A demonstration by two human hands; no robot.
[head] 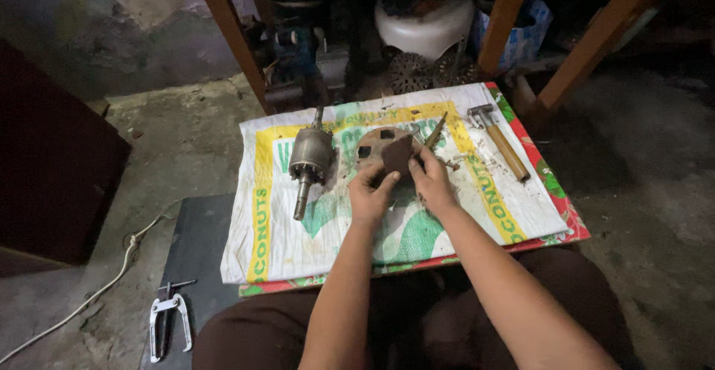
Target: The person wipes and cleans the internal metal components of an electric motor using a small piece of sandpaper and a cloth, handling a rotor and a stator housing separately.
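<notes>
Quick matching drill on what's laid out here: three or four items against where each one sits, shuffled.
1 motor rotor
2 hammer
3 gear puller
4 dark square sheet

A on the floor mat, lower left
B pinched by both hands
C right edge of the sack
D left part of the sack, shaft towards the person

Pairs: 1-D, 2-C, 3-A, 4-B
</notes>
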